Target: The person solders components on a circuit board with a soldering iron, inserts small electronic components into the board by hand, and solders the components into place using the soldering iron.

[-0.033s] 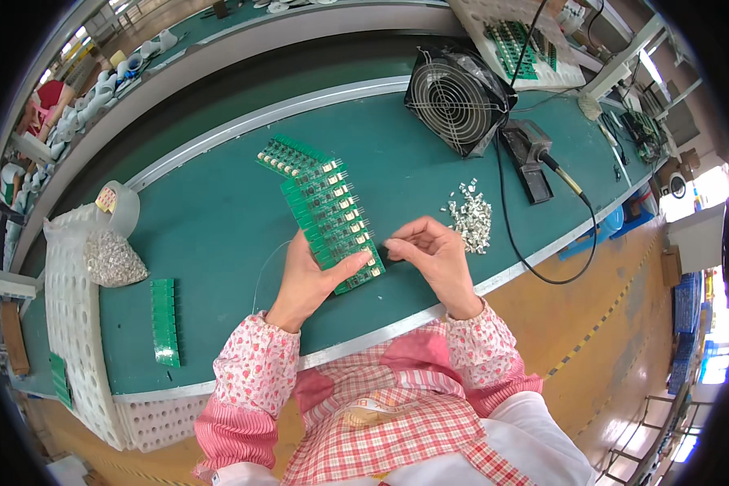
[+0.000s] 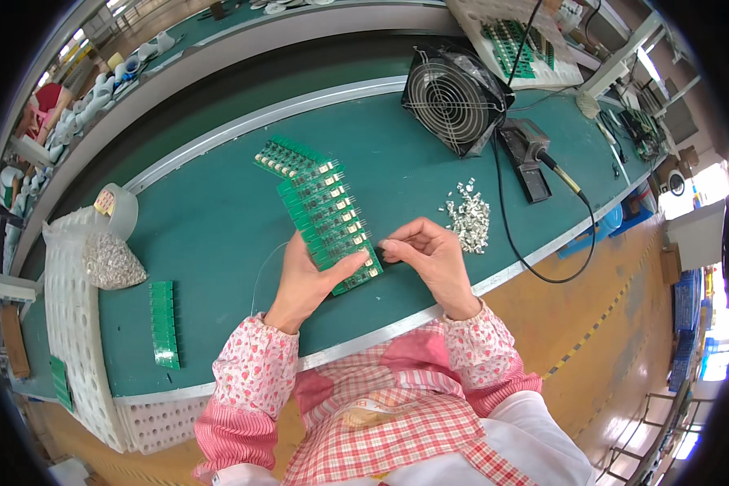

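Observation:
My left hand (image 2: 306,279) is closed on the near end of a green circuit board panel (image 2: 320,215), its thumb across the upper face. White connectors and thin metal pins line the panel's right edge. My right hand (image 2: 429,259) is at that edge, thumb and forefinger pinched together by the lower pins. Something small and dark shows at those fingertips, too small to make out. Beyond the held panel, and touching or overlapping its far end, is another green board strip (image 2: 279,155) with white connectors. To the right of my right hand lies a pile of small white connectors (image 2: 470,217).
A black fan (image 2: 449,101) with a wire grille stands at the back right. Beside it, a soldering iron (image 2: 563,174) rests in its holder, its cable looping over the table edge. On the left are a bag of small parts (image 2: 113,261), a tape roll (image 2: 120,211) and a green board strip (image 2: 164,324).

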Motion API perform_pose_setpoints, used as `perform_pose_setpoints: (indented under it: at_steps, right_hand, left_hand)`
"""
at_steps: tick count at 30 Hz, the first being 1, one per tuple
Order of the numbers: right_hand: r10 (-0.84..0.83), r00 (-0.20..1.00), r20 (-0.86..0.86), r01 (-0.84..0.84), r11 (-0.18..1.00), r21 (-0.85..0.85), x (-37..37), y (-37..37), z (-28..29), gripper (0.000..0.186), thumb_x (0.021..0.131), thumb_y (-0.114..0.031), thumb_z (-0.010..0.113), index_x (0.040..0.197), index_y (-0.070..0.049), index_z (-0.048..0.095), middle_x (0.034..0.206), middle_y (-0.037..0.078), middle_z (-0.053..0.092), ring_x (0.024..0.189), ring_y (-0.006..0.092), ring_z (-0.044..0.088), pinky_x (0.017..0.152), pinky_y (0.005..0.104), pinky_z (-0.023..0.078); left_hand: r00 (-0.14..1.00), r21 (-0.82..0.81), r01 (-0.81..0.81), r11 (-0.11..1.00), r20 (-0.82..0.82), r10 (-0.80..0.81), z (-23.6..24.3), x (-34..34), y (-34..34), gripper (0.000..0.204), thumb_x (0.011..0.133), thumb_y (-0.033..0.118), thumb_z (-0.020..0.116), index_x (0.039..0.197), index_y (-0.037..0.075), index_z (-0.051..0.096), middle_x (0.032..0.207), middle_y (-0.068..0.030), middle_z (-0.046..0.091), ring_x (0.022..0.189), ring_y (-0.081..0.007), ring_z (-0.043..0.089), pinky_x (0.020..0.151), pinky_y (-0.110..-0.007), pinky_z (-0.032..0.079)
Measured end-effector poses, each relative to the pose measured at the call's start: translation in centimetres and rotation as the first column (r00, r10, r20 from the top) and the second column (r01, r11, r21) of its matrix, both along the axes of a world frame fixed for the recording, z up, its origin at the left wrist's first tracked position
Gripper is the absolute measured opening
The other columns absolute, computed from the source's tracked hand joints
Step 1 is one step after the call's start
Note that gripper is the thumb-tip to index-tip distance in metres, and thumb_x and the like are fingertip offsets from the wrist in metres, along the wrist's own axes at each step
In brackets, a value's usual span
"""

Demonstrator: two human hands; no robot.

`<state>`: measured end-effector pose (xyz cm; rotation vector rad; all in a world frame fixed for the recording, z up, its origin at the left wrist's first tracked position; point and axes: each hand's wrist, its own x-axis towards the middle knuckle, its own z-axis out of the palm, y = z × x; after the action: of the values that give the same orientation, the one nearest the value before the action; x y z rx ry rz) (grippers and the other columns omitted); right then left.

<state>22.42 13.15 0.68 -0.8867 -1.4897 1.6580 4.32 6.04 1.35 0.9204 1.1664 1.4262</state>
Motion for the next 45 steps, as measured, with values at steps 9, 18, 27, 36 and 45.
perform_pose_setpoints:
  at_steps: [9,18,27,36,45]
  right_hand:
    - [0.065,0.993,-0.095,-0.087,0.967,-0.24,-1.0,-1.0,0.6,0.019,0.09,-0.017,0.064,0.097,0.001,0.061,0.094,0.004,0.064,0.083,0.008,0.059,0.071,0.0236,0.05]
    - [-0.021,0.994,-0.111,-0.004,0.975,-0.222,-2.2,-2.3,0.1,0.019,0.093,-0.019,0.06,0.097,-0.001,0.056,0.086,0.001,0.059,0.077,0.0065,0.054,0.07,0.0223,0.046]
    - [-0.027,0.994,-0.103,0.005,0.977,-0.212,-1.9,-2.6,0.3,0.017,0.094,-0.018,0.058,0.096,-0.002,0.054,0.085,0.001,0.058,0.077,0.0055,0.052,0.07,0.0216,0.043]
    - [-0.091,0.99,-0.109,0.079,0.991,-0.107,-2.1,-3.4,-0.6,0.013,0.094,-0.013,0.057,0.097,-0.002,0.051,0.088,0.002,0.058,0.082,0.0061,0.054,0.074,0.0215,0.045]
    - [-0.237,0.959,-0.158,0.238,0.971,-0.015,-2.6,-4.0,-0.9,0.015,0.094,-0.011,0.058,0.097,0.0,0.05,0.089,0.004,0.059,0.082,0.0059,0.055,0.072,0.0211,0.047]
  left_hand:
    - [1.0,0.026,-0.029,0.999,-0.004,0.029,0.1,0.2,-0.1,0.038,0.077,0.002,0.074,0.11,0.001,0.054,0.098,-0.0052,0.064,0.087,-0.0114,0.062,0.077,-0.026,0.052]
    - [0.997,0.066,-0.056,0.996,-0.05,0.059,0.0,0.4,-0.1,0.036,0.077,0.001,0.074,0.107,0.001,0.055,0.096,-0.0042,0.065,0.085,-0.0103,0.062,0.075,-0.025,0.052]
    - [0.986,0.07,-0.045,0.997,-0.156,0.056,-0.1,0.6,-0.2,0.036,0.076,0.003,0.074,0.107,0.001,0.055,0.096,-0.003,0.065,0.084,-0.0092,0.062,0.075,-0.025,0.051]
    - [0.99,0.072,0.015,0.997,-0.139,-0.005,0.3,0.5,-0.5,0.046,0.075,0.005,0.077,0.114,0.001,0.053,0.1,-0.0041,0.064,0.088,-0.0099,0.062,0.077,-0.026,0.051]
    - [0.981,0.138,0.039,0.99,-0.193,-0.012,0.3,1.1,-0.5,0.054,0.073,0.006,0.079,0.119,0.001,0.05,0.107,-0.0046,0.062,0.095,-0.0109,0.061,0.082,-0.028,0.051]
